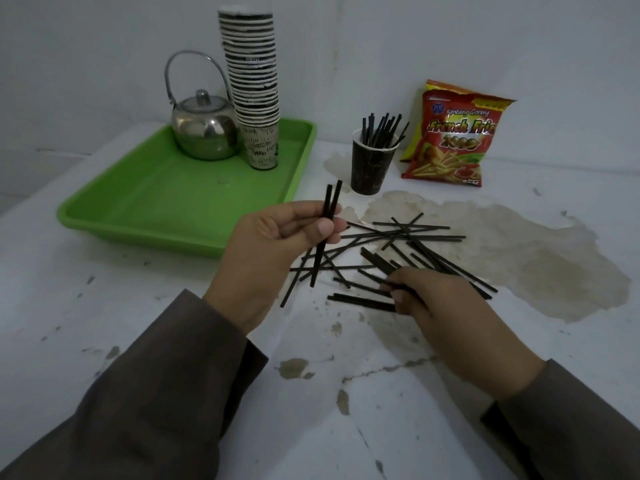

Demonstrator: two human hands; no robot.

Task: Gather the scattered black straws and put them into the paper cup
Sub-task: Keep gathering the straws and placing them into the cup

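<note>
Several black straws (408,237) lie crossed in a loose pile on the white table, right of centre. My left hand (277,251) is raised above the pile's left side and holds two black straws (327,216) upright between thumb and fingers. My right hand (440,306) rests on the near side of the pile, its fingers closed on a straw (377,263) that still lies low on the table. A dark paper cup (370,168) stands behind the pile with several straws standing in it.
A green tray (156,199) at the back left carries a steel kettle (204,129) and a tall stack of paper cups (254,88). A red snack bag (453,136) leans on the wall right of the cup. The table paint is worn and stained.
</note>
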